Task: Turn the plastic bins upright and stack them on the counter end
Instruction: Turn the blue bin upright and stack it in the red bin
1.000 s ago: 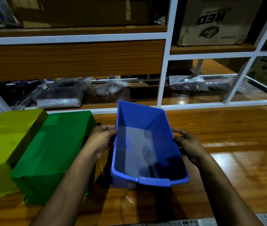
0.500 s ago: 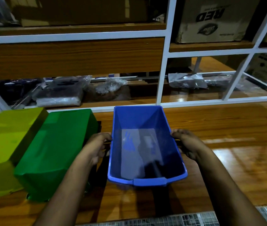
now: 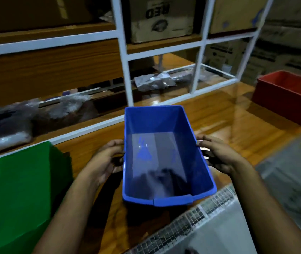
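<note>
Between the two hands, a blue rectangular plastic bin (image 3: 166,154) is sitting mouth-up over the glossy wooden counter (image 3: 225,123), its near rim reaching out past the counter's front edge; whether its base is resting on the wood or being held just off it cannot be told. The left hand (image 3: 107,160) is curling its fingers against the bin's left long wall, and the right hand (image 3: 217,154) is doing the same on the right wall, each gripping just under the rim at about mid-length. That matched grip is probably keeping the bin level and balanced (a hold at one end would be letting it tip). Just beside the left forearm, a green plastic bin (image 3: 19,189) is lying bottom-up, so it is likely waiting for its own turn. Well apart to the right, at the far end of the counter, a red rectangular plastic bin (image 3: 285,94) is standing upright, and it is reading as the base of the stack, with the blue one apparently heading there. Behind the counter, a white metal shelf frame (image 3: 125,65) is holding clear-wrapped packets (image 3: 155,82) and a brown cardboard carton (image 3: 159,17).
</note>
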`<action>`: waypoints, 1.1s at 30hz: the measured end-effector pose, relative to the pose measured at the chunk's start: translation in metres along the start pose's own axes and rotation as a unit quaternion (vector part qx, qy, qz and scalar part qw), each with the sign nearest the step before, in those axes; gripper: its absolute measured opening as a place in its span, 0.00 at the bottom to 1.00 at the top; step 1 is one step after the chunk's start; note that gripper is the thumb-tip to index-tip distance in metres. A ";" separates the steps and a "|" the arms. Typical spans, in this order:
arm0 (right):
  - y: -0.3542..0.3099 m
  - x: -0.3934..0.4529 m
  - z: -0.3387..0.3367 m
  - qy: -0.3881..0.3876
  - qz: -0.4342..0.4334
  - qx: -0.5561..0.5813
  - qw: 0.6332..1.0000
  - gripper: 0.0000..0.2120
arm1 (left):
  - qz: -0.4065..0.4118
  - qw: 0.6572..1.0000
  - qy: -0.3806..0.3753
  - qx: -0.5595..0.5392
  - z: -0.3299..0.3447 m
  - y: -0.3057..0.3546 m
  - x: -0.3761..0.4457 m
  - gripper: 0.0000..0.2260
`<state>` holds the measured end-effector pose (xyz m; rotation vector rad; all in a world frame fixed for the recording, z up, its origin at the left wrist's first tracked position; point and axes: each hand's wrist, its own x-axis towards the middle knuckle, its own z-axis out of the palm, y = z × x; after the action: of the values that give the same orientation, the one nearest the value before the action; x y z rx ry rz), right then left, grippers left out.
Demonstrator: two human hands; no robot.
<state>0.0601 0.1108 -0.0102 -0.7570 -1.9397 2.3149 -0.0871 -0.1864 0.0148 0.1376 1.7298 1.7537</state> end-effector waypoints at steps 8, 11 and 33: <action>0.019 -0.096 -0.119 0.139 -0.013 0.112 0.984 0.15 | -0.037 0.981 -0.187 0.024 0.136 0.000 0.037 0.21; 0.025 -0.130 -0.174 0.186 -0.039 0.130 0.973 0.14 | -0.054 0.965 -0.255 0.022 0.205 -0.002 0.053 0.21; -0.066 -0.225 -0.498 0.346 -0.193 0.163 0.903 0.17 | 0.014 0.895 -0.444 0.031 0.619 0.058 0.124 0.19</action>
<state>0.4281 0.5103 0.0765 -0.8922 -1.2174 1.7262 0.1102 0.4105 0.0963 0.8523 1.0885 1.3133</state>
